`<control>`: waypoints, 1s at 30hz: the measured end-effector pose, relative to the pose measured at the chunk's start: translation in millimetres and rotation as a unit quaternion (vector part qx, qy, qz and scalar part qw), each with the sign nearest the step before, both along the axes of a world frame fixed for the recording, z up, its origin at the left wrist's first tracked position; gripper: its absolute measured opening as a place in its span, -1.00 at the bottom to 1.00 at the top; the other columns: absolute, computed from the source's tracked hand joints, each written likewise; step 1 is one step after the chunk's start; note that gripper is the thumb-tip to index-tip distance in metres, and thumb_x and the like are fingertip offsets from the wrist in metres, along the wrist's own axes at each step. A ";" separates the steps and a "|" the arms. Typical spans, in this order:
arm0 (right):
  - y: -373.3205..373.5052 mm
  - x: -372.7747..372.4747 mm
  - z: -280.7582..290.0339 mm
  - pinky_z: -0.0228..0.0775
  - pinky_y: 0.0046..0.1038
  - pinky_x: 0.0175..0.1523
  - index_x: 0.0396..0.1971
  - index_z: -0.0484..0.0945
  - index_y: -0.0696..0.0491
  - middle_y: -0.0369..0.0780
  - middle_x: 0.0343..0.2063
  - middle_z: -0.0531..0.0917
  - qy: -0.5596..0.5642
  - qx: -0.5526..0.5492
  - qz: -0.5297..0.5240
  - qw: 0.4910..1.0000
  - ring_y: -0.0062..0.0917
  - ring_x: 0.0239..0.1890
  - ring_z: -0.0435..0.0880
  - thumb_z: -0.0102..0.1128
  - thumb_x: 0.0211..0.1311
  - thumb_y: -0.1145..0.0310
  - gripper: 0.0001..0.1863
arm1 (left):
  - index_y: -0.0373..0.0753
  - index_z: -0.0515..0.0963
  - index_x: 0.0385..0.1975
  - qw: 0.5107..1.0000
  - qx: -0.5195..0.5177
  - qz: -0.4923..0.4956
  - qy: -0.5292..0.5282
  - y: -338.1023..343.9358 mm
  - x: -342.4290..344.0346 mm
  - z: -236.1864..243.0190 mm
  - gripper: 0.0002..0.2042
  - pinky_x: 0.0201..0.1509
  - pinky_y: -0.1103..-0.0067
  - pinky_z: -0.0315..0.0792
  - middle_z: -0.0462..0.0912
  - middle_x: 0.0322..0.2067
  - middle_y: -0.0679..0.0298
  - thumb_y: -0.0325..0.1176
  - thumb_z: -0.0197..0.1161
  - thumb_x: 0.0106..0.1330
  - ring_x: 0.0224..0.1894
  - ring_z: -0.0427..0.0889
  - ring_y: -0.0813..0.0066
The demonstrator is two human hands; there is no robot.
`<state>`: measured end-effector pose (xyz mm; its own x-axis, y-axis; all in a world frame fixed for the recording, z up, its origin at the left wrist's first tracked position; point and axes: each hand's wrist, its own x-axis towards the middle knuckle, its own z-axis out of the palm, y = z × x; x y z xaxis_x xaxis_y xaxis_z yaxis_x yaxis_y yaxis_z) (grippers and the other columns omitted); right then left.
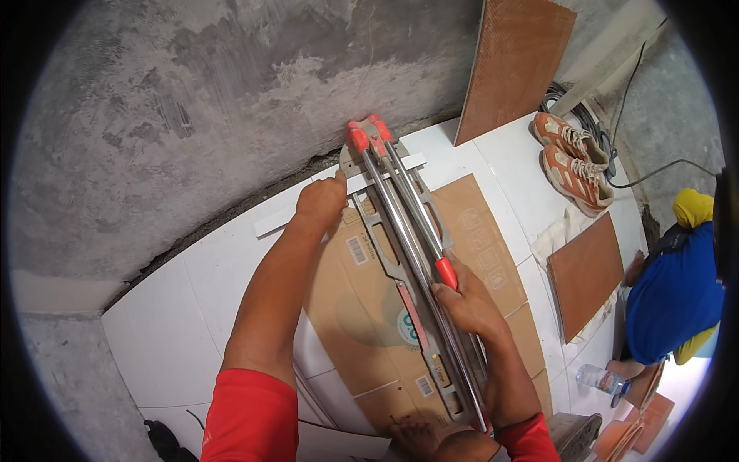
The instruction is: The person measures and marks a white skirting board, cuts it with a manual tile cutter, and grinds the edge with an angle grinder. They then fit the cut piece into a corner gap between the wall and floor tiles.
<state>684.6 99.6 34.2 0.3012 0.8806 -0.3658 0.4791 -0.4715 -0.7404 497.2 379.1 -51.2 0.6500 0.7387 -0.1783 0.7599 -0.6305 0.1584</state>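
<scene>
While the left hand (pixel 322 202) rests on the strip (pixel 358 182) at the far end of the cutter (pixel 406 245), the right hand (pixel 471 300) is closed around the red handle (pixel 446 271). The left hand's fingers are bent, but whether they pinch the strip or only press it cannot be told.

The cutter lies on the cardboard (pixel 339 300), its head projecting past the far edge toward the wall (pixel 231 92). Its long axis runs from that edge toward the person, slanting to the near right. The strip is found under the rails near the head, just beyond the cardboard's far edge; its long axis lies crosswise to the rails, its longer part extending left over the floor (pixel 185 308).

Governing relation: the strip lies ahead and to the left of the right hand, well apart, up the line of the rails. The left hand is the nearer, already in contact at the cutter's left side.

Also noted: shoes (pixel 573 165) and a brown tile (pixel 589 277) right of the cardboard.
</scene>
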 end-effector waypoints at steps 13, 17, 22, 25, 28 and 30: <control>-8.3 -2.2 8.4 0.41 -0.26 0.23 0.04 0.58 0.24 0.08 0.00 0.61 0.038 0.085 -0.048 0.994 -0.05 0.07 0.62 0.30 0.18 0.34 -0.55 | -0.33 0.53 -0.08 0.998 0.059 0.029 0.002 -23.4 -74.8 17.5 -0.65 -0.05 0.20 0.59 0.69 -0.21 0.01 -0.28 0.41 0.25 -0.11 0.70 0.00; -13.1 -0.3 3.9 0.40 -0.20 0.25 0.08 0.55 0.25 0.13 0.05 0.59 -0.058 0.131 -0.024 0.989 0.01 0.09 0.61 0.30 0.20 0.34 -0.53 | -0.31 0.52 -0.13 0.992 0.119 0.018 -0.026 -40.7 -103.4 46.3 -0.66 -0.09 0.23 0.61 0.68 -0.20 0.06 -0.26 0.42 0.24 -0.11 0.69 0.05; -18.9 -39.2 30.9 0.34 -0.13 0.32 0.18 0.49 0.28 0.17 0.12 0.56 -0.121 0.296 -0.038 0.947 0.05 0.20 0.54 0.28 0.28 0.41 -0.51 | -0.27 0.46 -0.11 0.983 0.143 0.057 -0.098 -82.4 -124.9 104.4 -0.62 -0.12 0.22 0.59 0.66 -0.14 0.09 -0.22 0.44 0.22 -0.09 0.66 0.03; -27.6 -78.9 39.0 0.38 -0.17 0.31 0.33 0.34 0.26 0.12 0.18 0.55 -0.019 0.266 0.022 0.964 -0.08 0.25 0.54 0.30 0.33 0.36 -0.37 | -0.26 0.45 -0.02 0.940 0.090 0.128 -0.303 -109.6 -137.6 110.1 -0.54 -0.09 0.21 0.52 0.63 -0.17 -0.01 -0.18 0.49 0.23 -0.13 0.65 -0.09; -36.7 -120.5 19.9 0.48 -0.25 0.24 0.47 0.12 0.25 0.09 0.21 0.54 0.172 0.167 0.038 0.970 -0.20 0.19 0.60 0.29 0.36 0.30 -0.20 | -0.33 0.41 -0.11 0.848 -0.007 0.242 -0.472 -149.1 -118.0 149.5 -0.48 -0.11 0.30 0.51 0.58 -0.28 0.04 -0.14 0.55 0.17 -0.24 0.61 0.15; -47.2 -144.6 15.5 0.60 -0.31 0.01 0.37 0.26 0.21 0.06 0.07 0.60 0.289 0.135 0.014 0.948 -0.29 -0.01 0.69 0.27 0.39 0.29 -0.34 | -0.35 0.40 -0.13 0.780 -0.079 0.286 -0.551 -172.5 -126.4 165.0 -0.50 -0.14 0.40 0.52 0.57 -0.25 0.10 -0.13 0.52 0.21 -0.26 0.59 0.31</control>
